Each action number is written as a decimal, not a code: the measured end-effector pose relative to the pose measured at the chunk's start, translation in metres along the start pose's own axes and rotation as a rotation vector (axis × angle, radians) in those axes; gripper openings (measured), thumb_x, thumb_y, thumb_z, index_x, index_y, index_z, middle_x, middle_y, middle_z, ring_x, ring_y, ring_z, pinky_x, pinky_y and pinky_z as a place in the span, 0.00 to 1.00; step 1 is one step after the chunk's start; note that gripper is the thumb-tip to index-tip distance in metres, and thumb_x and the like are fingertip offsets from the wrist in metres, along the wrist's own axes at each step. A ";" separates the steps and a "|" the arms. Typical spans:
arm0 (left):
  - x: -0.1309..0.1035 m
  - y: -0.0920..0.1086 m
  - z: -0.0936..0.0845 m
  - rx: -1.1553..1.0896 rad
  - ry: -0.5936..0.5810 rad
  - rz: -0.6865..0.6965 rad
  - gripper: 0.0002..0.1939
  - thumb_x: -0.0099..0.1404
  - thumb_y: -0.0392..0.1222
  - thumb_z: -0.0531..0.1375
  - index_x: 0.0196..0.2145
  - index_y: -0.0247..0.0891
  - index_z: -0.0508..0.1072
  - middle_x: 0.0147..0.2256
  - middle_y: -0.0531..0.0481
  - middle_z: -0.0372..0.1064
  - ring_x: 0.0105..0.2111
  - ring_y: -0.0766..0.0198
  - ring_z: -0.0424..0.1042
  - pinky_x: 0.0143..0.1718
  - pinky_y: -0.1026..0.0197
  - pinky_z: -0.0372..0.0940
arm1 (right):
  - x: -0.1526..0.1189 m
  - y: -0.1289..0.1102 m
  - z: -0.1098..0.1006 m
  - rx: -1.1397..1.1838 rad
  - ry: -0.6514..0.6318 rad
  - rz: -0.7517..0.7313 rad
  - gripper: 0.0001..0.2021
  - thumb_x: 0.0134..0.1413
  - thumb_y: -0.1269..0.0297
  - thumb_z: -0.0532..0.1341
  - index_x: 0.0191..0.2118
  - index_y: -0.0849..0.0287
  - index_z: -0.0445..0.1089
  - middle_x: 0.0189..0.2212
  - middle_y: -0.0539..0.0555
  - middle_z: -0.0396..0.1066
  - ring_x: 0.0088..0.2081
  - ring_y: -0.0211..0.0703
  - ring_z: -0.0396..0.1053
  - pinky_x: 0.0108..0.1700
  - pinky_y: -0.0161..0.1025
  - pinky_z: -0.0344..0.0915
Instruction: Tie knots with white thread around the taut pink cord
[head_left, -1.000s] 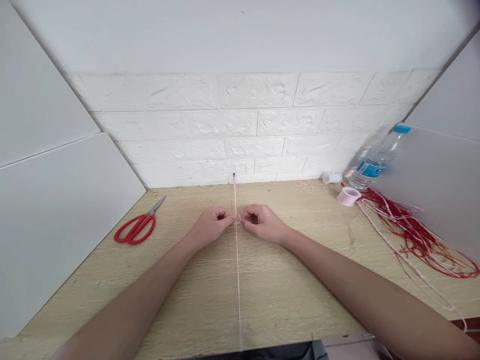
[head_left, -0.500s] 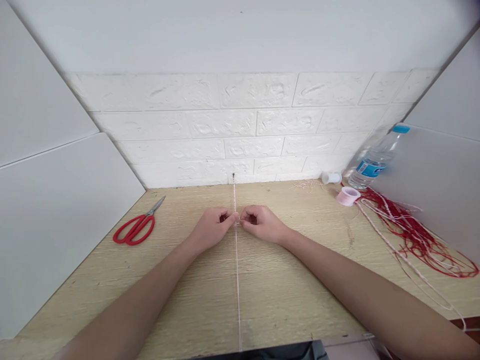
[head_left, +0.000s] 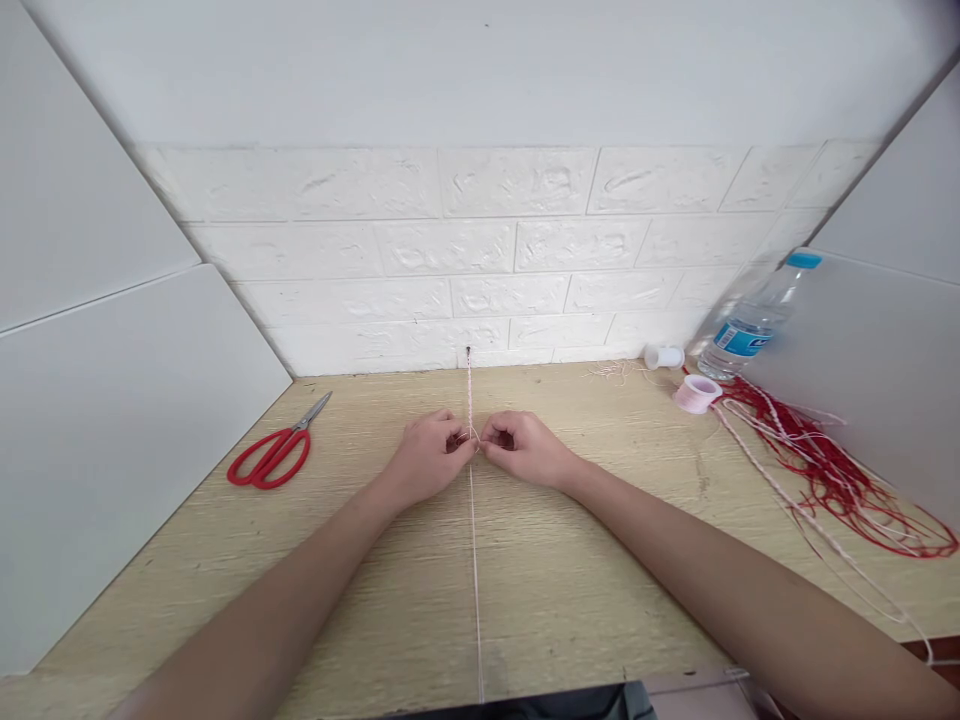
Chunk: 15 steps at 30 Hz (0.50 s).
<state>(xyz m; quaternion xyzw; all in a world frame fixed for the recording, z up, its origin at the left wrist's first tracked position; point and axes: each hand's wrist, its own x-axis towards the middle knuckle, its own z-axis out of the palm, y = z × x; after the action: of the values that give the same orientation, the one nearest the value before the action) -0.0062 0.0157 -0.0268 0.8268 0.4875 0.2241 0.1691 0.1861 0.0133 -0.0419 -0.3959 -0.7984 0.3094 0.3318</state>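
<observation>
A pale pink cord (head_left: pixel 475 570) runs taut from the dark hole in the wall down the middle of the table toward me. Its upper stretch, near the wall, is a thicker knotted braid (head_left: pixel 469 388). At the braid's lower end my left hand (head_left: pixel 431 452) pinches thin thread between thumb and fingers. Just across the cord, my right hand (head_left: pixel 525 447) is also closed in a pinch on thin thread. A small loop of thread (head_left: pixel 474 434) shows between the fingertips. The exact path of the strands is too fine to follow.
Red-handled scissors (head_left: pixel 279 448) lie on the left. At the right stand a water bottle (head_left: pixel 742 325), a pink thread spool (head_left: pixel 697 393) and a white spool (head_left: pixel 664 356). A tangle of red and pink cords (head_left: pixel 832 460) spreads beside them. A dark object (head_left: pixel 555 703) sits at the front edge.
My left hand has shifted slightly down and its fingers have turned at the cord. A thread loop now shows more clearly between the hands. The right hand stays nearly still.
</observation>
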 end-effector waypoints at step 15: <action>0.001 -0.001 0.002 -0.019 -0.002 0.006 0.14 0.62 0.45 0.54 0.21 0.38 0.62 0.26 0.53 0.59 0.27 0.65 0.59 0.31 0.60 0.56 | 0.000 0.000 0.000 -0.002 -0.001 0.005 0.04 0.51 0.69 0.57 0.27 0.60 0.65 0.23 0.48 0.66 0.25 0.34 0.60 0.27 0.32 0.55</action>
<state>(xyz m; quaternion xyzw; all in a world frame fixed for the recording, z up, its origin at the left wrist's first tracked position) -0.0056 0.0166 -0.0284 0.8269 0.4825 0.2284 0.1767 0.1861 0.0137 -0.0418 -0.3980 -0.7979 0.3098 0.3303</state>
